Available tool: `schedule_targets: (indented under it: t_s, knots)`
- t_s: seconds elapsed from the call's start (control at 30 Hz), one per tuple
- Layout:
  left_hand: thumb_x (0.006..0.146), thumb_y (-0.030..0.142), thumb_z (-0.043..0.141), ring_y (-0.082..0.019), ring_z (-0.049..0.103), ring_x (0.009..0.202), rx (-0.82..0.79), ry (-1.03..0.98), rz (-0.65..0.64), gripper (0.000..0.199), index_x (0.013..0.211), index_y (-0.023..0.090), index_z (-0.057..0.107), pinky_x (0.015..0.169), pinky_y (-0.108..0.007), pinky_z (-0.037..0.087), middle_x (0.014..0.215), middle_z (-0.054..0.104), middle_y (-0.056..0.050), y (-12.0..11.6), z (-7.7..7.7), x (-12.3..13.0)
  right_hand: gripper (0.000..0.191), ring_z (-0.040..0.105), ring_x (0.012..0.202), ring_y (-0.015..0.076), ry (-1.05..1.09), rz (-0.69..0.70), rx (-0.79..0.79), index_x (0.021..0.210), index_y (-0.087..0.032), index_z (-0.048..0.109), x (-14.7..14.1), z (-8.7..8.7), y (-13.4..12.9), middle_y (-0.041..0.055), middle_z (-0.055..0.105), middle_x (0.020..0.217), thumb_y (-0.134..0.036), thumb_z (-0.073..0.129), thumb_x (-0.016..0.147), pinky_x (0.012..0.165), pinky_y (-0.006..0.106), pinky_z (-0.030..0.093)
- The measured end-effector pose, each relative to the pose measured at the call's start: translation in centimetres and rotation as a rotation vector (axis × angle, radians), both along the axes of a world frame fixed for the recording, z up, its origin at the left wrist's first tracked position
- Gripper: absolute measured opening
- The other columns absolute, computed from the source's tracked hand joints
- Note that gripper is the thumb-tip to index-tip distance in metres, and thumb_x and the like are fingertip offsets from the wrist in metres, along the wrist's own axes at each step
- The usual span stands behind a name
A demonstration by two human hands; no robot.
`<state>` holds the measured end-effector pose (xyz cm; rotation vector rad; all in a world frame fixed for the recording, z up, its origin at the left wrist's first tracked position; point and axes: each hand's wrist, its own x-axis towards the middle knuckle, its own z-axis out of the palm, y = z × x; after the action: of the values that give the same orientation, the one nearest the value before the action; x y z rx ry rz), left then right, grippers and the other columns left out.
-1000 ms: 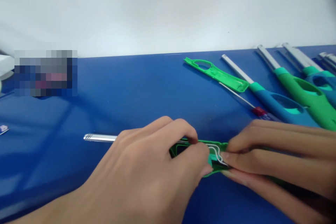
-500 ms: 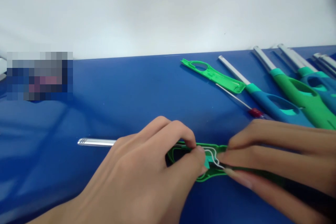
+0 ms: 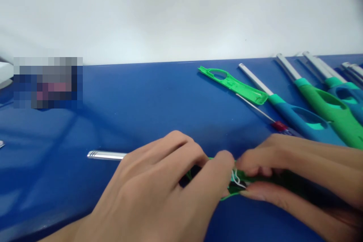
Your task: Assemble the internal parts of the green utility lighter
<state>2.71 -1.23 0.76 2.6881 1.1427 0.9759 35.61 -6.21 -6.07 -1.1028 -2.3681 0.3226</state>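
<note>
Open green casing sits low, right of center, between both hands, just over the table. Inside: curvy thin white wire, teal part, something dark; rest is covered by fingers.

Left hand curls over the casing, thumb and fingers clamping it near the wire. Right hand pinches its other end, thumb below, fingertips above; can't tell if the wire is caught too. Shiny metal tube with dark slots at its tip pokes out beyond the left hand, in line with the casing; joint hidden.

Loose green half-shell lies hollow side up behind, molded ribs inside, oval opening at one end. Thin-shaft screwdriver, red at the collar, lies just beside it. To the right: blue lighter, green lighter, second blue lighter, smooth grips, teal collars, metal barrels. Table glossy blue. Upper left patch is pixelated.
</note>
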Motion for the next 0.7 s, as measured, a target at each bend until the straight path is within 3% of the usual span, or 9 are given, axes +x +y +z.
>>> schedule_targets:
  t_s: [0.1, 0.23, 0.37, 0.53, 0.7]
  knots:
    - [0.143, 0.042, 0.055, -0.018, 0.081, 0.076, -0.023, -0.044, -0.026, 0.034, 0.126, 0.029, 0.081, 0.064, -0.034, 0.061, 0.094, 0.087, 0.005, 0.1, -0.3, -0.1, 0.037, 0.089, 0.111, 0.0328, -0.001, 0.001, 0.000, 0.133, -0.045, 0.098, 0.0, -0.2, 0.0, 0.0034, 0.090, 0.111, -0.077, 0.093, 0.116, 0.085, 0.043, 0.080]
    - [0.134, 0.021, 0.064, -0.017, 0.079, 0.076, -0.101, -0.024, -0.086, 0.023, 0.121, 0.027, 0.082, 0.069, -0.032, 0.067, 0.099, 0.087, 0.004, 0.4, 0.1, -0.5, 0.037, 0.089, 0.111, 0.0324, -0.004, -0.001, -0.005, 0.135, -0.045, 0.098, 0.1, -0.4, -0.2, 0.0030, 0.091, 0.111, -0.077, 0.093, 0.116, 0.085, 0.042, 0.080]
    - [0.126, 0.029, 0.082, -0.021, 0.081, 0.083, -0.093, 0.017, -0.017, 0.005, 0.124, 0.030, 0.086, 0.080, -0.033, 0.073, 0.097, 0.085, 0.001, 0.7, 0.9, -0.2, 0.037, 0.089, 0.111, 0.0322, -0.003, -0.009, -0.015, 0.136, -0.046, 0.098, 0.3, -0.6, -0.5, 0.0026, 0.091, 0.112, -0.077, 0.093, 0.116, 0.085, 0.042, 0.080]
    - [0.119, 0.055, 0.091, -0.027, 0.084, 0.091, 0.017, 0.065, -0.010, 0.024, 0.125, 0.032, 0.091, 0.081, -0.036, 0.075, 0.093, 0.082, -0.002, 2.2, 1.9, 1.8, 0.037, 0.089, 0.112, 0.0319, -0.005, -0.016, -0.023, 0.140, -0.047, 0.097, 0.5, -0.9, -0.7, 0.0019, 0.092, 0.114, -0.075, 0.094, 0.116, 0.086, 0.042, 0.080]
    - [0.119, 0.057, 0.093, -0.026, 0.083, 0.086, 0.087, 0.086, 0.015, 0.027, 0.124, 0.031, 0.092, 0.078, -0.036, 0.072, 0.089, 0.083, -0.002, 1.8, 1.3, 1.9, 0.033, 0.089, 0.104, 0.0283, -0.004, -0.026, -0.019, 0.151, -0.049, 0.094, 0.2, -0.4, 0.3, 0.0000, 0.093, 0.117, -0.061, 0.094, 0.120, 0.080, 0.038, 0.079]
